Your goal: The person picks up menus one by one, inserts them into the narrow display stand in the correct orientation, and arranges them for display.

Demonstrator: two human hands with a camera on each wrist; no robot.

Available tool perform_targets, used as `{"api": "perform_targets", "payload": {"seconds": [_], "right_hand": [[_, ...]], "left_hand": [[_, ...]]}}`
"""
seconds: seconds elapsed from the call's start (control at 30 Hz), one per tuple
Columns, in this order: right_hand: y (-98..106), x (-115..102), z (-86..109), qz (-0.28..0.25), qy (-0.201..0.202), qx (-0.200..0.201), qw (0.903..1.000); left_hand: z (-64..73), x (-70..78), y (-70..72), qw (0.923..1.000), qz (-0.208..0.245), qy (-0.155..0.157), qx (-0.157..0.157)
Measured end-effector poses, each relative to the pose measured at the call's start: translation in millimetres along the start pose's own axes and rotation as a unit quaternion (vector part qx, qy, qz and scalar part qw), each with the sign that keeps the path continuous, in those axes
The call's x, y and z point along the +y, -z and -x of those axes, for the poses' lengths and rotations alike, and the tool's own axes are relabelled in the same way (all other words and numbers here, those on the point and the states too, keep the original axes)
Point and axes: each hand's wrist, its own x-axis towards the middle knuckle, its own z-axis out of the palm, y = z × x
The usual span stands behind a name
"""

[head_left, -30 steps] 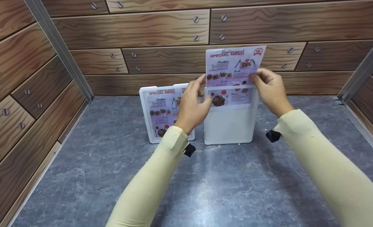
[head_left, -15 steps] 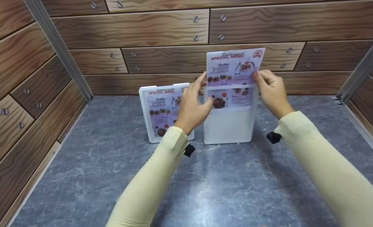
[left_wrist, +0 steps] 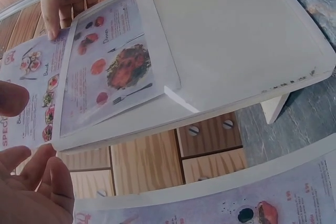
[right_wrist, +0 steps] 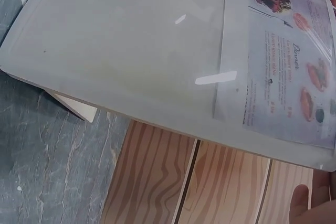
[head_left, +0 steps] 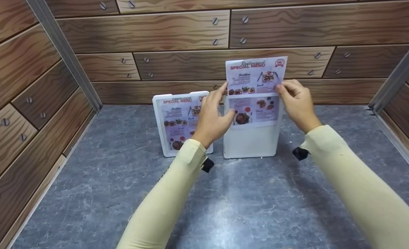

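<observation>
A printed menu sheet [head_left: 256,76] is partly inside an upright clear-fronted white menu holder [head_left: 251,141], its upper part standing above the holder's top edge. My right hand [head_left: 297,102] pinches the sheet's right edge between thumb and fingers. At the holder's upper left corner is my left hand [head_left: 211,119], thumb and fingers spread apart, fingertips right at the sheet's left edge. In the left wrist view, those fingers [left_wrist: 37,169] lie beside the holder's corner. The sheet's lower end [right_wrist: 289,61] shows behind the clear front in the right wrist view, above a blank white area.
A second white menu holder [head_left: 159,128] with a like menu in it stands to the left, partly hidden by my left hand. Both stand on a grey marbled table [head_left: 259,200]. Wood-patterned panels [head_left: 176,33] rise behind and at both sides.
The menu sheet has slid down further into the holder, with my right hand lowering along with it. My left hand stays almost in place, and both holders have not moved.
</observation>
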Motion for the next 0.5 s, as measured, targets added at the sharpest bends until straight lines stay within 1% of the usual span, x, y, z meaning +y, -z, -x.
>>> {"api": "perform_targets", "payload": {"seconds": [0.17, 0.27, 0.4, 0.47, 0.5], "right_hand": [[2.3, -5.9, -0.8, -0.03, 0.012, 0.006, 0.9994], [2.0, -8.6, -2.2, -0.062, 0.017, 0.015, 0.9978], [0.7, -9.1, -3.1, -0.111, 0.013, 0.038, 0.993], [0.5, -7.8, -3.0, -0.121, 0.011, 0.045, 0.9916], [0.6, -7.0, -2.6, -0.114, 0.011, 0.047, 0.9923]], "left_hand": [[-0.3, 1.5, -0.2, 1.0, 0.0, -0.001, -0.001], [-0.8, 2.4, -0.5, 1.0, -0.001, -0.003, -0.002], [-1.1, 2.5, -1.1, 1.0, -0.002, -0.003, -0.005], [-1.1, 1.7, -1.3, 1.0, -0.003, -0.002, -0.005], [-1.0, 1.4, -1.4, 1.0, -0.003, -0.001, -0.006]]}}
